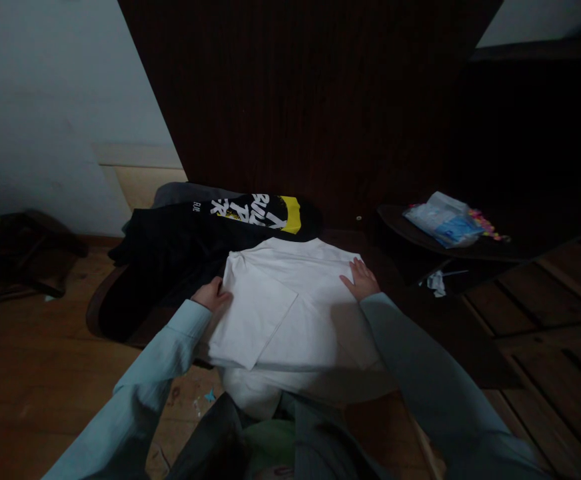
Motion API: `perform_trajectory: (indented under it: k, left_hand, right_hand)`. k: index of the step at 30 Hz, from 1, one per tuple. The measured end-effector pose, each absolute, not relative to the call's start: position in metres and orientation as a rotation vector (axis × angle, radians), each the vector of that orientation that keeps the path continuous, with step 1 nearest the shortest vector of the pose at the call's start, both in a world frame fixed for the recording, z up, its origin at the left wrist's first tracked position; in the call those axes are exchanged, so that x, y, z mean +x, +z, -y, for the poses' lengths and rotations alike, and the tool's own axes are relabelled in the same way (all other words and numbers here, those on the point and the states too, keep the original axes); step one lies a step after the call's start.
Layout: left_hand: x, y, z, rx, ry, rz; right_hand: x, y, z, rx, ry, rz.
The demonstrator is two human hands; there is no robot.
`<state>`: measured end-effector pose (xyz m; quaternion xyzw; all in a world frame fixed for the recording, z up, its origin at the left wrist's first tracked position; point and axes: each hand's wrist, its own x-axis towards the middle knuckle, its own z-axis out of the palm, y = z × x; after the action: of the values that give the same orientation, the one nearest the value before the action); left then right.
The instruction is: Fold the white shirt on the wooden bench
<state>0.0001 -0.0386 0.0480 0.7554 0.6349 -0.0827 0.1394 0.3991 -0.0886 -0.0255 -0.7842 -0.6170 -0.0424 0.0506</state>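
Both hands (212, 294) (361, 279) flat on white shirt (290, 313), seemingly part-folded, dark clothes (180, 247) beside

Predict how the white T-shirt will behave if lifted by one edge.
The white T-shirt probably flops: its sleeve lies folded flat and its hem droops over the edge. It looks light and thin. The left hand and right hand press it flat.

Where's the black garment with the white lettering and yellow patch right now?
In the head view, the black garment with white lettering and a yellow patch lies left of centre, just behind the white T-shirt under both hands, against the dark wooden panel.
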Motion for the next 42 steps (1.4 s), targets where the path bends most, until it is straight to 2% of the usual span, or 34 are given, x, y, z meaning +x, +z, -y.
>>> perform_trajectory:
  k: [5, 11, 15, 18, 20, 22, 26, 32, 38, 42]
  left_hand:
    - [0.043, 0.067, 0.064, 2.268, -0.188, -1.924]
    - [0.092, 0.045, 0.088, 2.448, -0.247, -1.620]
    - [0.086, 0.037, 0.091, 2.503, -0.181, -1.466]
    - [0.068, 0.040, 0.092, 2.507, -0.138, -1.325]
    - [0.057, 0.042, 0.093, 2.476, -0.107, -1.238]
    - [0.049, 0.042, 0.094, 2.439, -0.069, -1.171]
    - [0.040, 0.039, 0.100, 2.375, 0.008, -1.105]
    - [0.024, 0.041, 0.115, 2.388, -0.003, -1.187]
    - [0.015, 0.057, 0.137, 2.312, -0.379, -1.562]
    - [0.029, 0.076, 0.159, 2.319, -0.396, -1.658]
  right_hand:
    - [0.398, -0.027, 0.089, -2.382, -0.130, 1.867]
    - [0.396, -0.019, 0.090, -2.424, -0.033, 1.870]
    - [0.398, 0.003, 0.087, -2.418, 0.116, 1.868]
    - [0.383, 0.022, 0.081, -2.211, 0.142, 1.838]
    - [0.358, 0.031, 0.075, -1.959, 0.274, 1.850]
    - [0.323, 0.035, 0.069, -1.784, 0.557, 1.819]
    - [0.250, 0.033, 0.052, -1.715, 0.934, 1.777]
    - [0.212, 0.024, 0.032, -1.922, 0.791, 1.842]
    - [0.217, 0.014, 0.029, -1.860, 0.817, 1.809]
    - [0.223, 0.001, 0.023, -1.759, 0.899, 1.737]
